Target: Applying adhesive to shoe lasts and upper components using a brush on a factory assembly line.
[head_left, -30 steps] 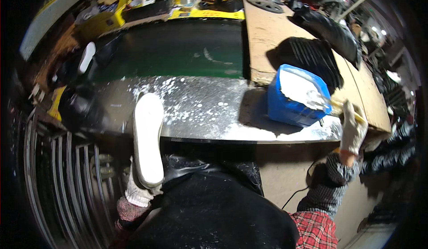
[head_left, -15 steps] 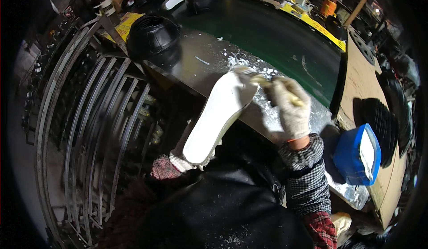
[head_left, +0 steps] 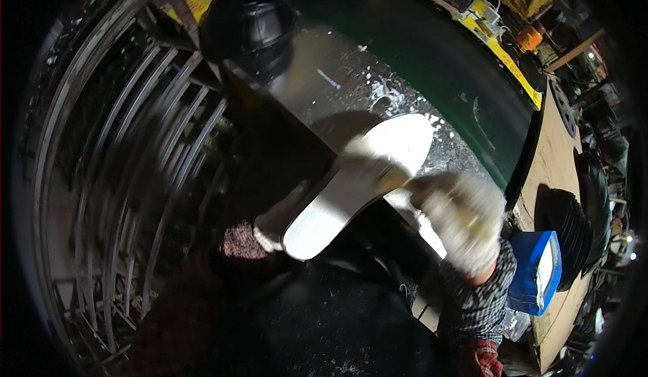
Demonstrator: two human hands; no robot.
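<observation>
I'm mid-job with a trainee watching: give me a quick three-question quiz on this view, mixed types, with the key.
1. Multiple choice: which holds up the sole?
A) the left hand
B) the right hand
C) neither hand

2. True or false: the right hand is bare.

3. Fill in the colour: the outside of the tub is ____.

Key:
1. A. The hand is mostly hidden, but it is at the sole's near end.
2. False. The right hand, though blurred, shows a pale glove.
3. Blue.
</observation>
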